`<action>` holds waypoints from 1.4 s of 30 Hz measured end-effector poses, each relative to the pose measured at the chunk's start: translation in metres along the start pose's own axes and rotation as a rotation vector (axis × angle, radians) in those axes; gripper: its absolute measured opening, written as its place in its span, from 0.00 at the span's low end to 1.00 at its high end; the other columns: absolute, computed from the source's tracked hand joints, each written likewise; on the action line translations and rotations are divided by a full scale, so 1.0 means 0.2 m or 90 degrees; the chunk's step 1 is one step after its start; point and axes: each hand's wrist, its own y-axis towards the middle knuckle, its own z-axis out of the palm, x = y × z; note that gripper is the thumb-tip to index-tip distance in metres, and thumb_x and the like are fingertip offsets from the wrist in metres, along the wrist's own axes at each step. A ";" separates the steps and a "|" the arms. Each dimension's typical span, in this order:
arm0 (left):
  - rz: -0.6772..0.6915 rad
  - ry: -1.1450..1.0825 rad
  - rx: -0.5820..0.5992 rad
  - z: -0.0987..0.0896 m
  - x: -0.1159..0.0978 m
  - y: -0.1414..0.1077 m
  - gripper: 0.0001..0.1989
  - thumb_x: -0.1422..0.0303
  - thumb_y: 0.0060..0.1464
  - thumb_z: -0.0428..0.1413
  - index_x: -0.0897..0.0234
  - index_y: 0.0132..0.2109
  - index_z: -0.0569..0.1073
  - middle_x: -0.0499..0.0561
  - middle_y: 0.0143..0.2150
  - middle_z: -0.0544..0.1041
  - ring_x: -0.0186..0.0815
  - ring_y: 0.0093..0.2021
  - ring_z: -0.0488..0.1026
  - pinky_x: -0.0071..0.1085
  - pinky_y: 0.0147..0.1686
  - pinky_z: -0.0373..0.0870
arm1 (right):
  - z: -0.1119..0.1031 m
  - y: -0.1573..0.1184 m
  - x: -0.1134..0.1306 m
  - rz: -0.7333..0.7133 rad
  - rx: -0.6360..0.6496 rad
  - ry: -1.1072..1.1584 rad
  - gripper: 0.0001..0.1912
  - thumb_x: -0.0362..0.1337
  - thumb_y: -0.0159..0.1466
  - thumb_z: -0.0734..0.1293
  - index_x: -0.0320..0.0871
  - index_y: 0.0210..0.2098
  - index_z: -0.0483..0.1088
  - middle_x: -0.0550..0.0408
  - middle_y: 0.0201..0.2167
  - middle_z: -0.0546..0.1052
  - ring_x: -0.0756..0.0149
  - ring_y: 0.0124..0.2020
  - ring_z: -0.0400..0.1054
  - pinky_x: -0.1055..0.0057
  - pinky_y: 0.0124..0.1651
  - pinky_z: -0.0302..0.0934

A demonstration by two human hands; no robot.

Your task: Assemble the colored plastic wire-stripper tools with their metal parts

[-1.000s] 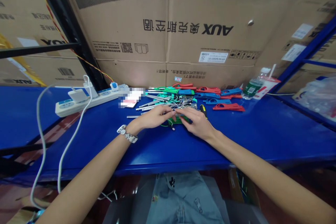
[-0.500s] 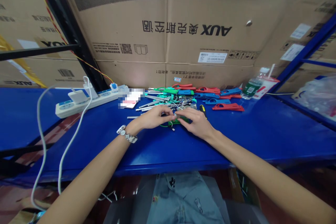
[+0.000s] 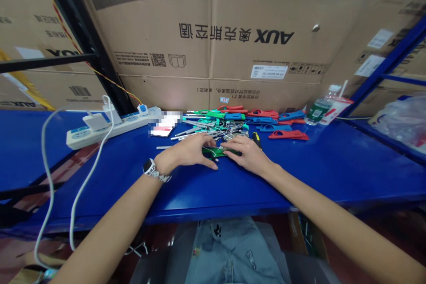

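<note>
A green long-nosed lighter casing (image 3: 213, 152) lies on the table between my hands, its thin metal tube (image 3: 163, 147) pointing left past my left hand. My left hand (image 3: 191, 150) is spread over the casing's left part, thumb well apart from the fingers. My right hand (image 3: 248, 153) is closed with thumb and fingertips at the casing's right part, by a tiny whitish piece too small to make out. Just behind my hands is a pile of lighter parts (image 3: 219, 129): metal tubes, teal pieces and thin wires.
Red lighters (image 3: 289, 135) and blue lighters (image 3: 274, 128) lie at the back right, near a yellow-black screwdriver (image 3: 257, 140). A bottle (image 3: 318, 108) and a cup (image 3: 334, 111) stand beyond. At left is a power strip (image 3: 124, 128) with cables; a large carton (image 3: 153, 17) stands behind.
My left thumb has come away from the fingertips and moved down, so the hand has opened. More of the green casing shows. My right hand has hardly moved.
</note>
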 end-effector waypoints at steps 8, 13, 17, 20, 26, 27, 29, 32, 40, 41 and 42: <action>0.003 -0.007 0.020 0.02 0.04 0.02 0.17 0.62 0.52 0.65 0.63 0.47 0.76 0.54 0.45 0.79 0.43 0.45 0.75 0.37 0.45 0.69 | 0.00 0.00 0.00 -0.020 0.090 -0.033 0.19 0.32 0.73 0.62 0.49 0.59 0.75 0.47 0.44 0.78 0.57 0.46 0.69 0.56 0.49 0.67; 0.011 -0.003 0.021 0.02 0.05 0.02 0.16 0.62 0.53 0.65 0.63 0.47 0.76 0.54 0.46 0.79 0.43 0.46 0.75 0.37 0.46 0.69 | -0.02 -0.01 0.01 -0.028 0.118 -0.031 0.25 0.29 0.72 0.61 0.54 0.64 0.71 0.46 0.48 0.75 0.54 0.50 0.67 0.53 0.53 0.67; 0.006 0.005 0.031 0.02 0.05 0.01 0.15 0.61 0.55 0.64 0.63 0.48 0.77 0.55 0.47 0.78 0.43 0.46 0.75 0.38 0.47 0.68 | -0.02 -0.01 0.01 -0.014 0.117 -0.039 0.26 0.28 0.71 0.61 0.54 0.64 0.70 0.46 0.48 0.75 0.53 0.51 0.67 0.51 0.54 0.66; 0.008 -0.008 0.021 0.02 0.06 0.02 0.14 0.61 0.54 0.64 0.62 0.46 0.77 0.54 0.46 0.77 0.43 0.46 0.74 0.39 0.48 0.69 | -0.02 -0.01 0.00 -0.009 0.112 -0.039 0.26 0.28 0.71 0.60 0.55 0.64 0.70 0.46 0.48 0.74 0.53 0.50 0.67 0.50 0.54 0.67; 0.014 -0.055 -0.021 0.06 0.04 0.03 0.11 0.64 0.50 0.64 0.63 0.40 0.76 0.54 0.46 0.73 0.43 0.48 0.72 0.41 0.53 0.69 | -0.01 -0.02 -0.01 -0.003 0.099 0.003 0.25 0.28 0.71 0.59 0.53 0.63 0.72 0.45 0.49 0.73 0.54 0.51 0.68 0.51 0.55 0.68; 0.010 -0.057 -0.025 0.07 0.03 0.03 0.11 0.64 0.49 0.65 0.63 0.40 0.76 0.54 0.47 0.73 0.43 0.48 0.72 0.42 0.53 0.69 | 0.00 -0.02 -0.01 -0.001 0.096 0.008 0.25 0.28 0.71 0.59 0.52 0.63 0.72 0.45 0.49 0.73 0.54 0.51 0.68 0.52 0.55 0.68; 0.008 -0.060 -0.027 0.07 0.03 0.04 0.11 0.64 0.49 0.65 0.63 0.40 0.76 0.54 0.47 0.73 0.44 0.49 0.72 0.42 0.54 0.69 | 0.00 -0.02 -0.02 0.002 0.091 0.012 0.24 0.28 0.71 0.60 0.50 0.62 0.73 0.43 0.49 0.72 0.54 0.51 0.68 0.52 0.54 0.69; 0.013 -0.064 -0.024 0.07 0.04 0.04 0.11 0.64 0.51 0.64 0.62 0.41 0.76 0.54 0.46 0.74 0.43 0.48 0.72 0.41 0.52 0.69 | 0.00 -0.02 -0.02 0.010 0.086 0.002 0.24 0.28 0.71 0.60 0.51 0.62 0.73 0.43 0.48 0.72 0.54 0.50 0.69 0.52 0.53 0.69; 0.008 -0.080 -0.008 0.05 0.06 0.04 0.15 0.64 0.53 0.64 0.62 0.46 0.73 0.52 0.45 0.77 0.41 0.46 0.74 0.38 0.47 0.70 | 0.01 -0.02 -0.01 0.039 0.082 -0.058 0.24 0.26 0.69 0.62 0.52 0.59 0.75 0.44 0.48 0.73 0.53 0.50 0.68 0.52 0.53 0.67; 0.006 -0.081 -0.007 0.05 0.06 0.04 0.15 0.64 0.52 0.65 0.62 0.46 0.73 0.52 0.44 0.77 0.41 0.45 0.74 0.37 0.47 0.70 | 0.01 -0.02 -0.01 0.040 0.088 -0.059 0.24 0.26 0.69 0.62 0.52 0.59 0.76 0.44 0.47 0.73 0.53 0.50 0.68 0.52 0.52 0.67; 0.005 -0.080 -0.006 0.05 0.06 0.04 0.15 0.64 0.52 0.65 0.62 0.46 0.73 0.52 0.44 0.77 0.41 0.45 0.74 0.37 0.46 0.70 | 0.00 -0.02 -0.01 0.040 0.094 -0.056 0.24 0.26 0.69 0.62 0.52 0.59 0.76 0.45 0.47 0.74 0.53 0.50 0.68 0.53 0.52 0.67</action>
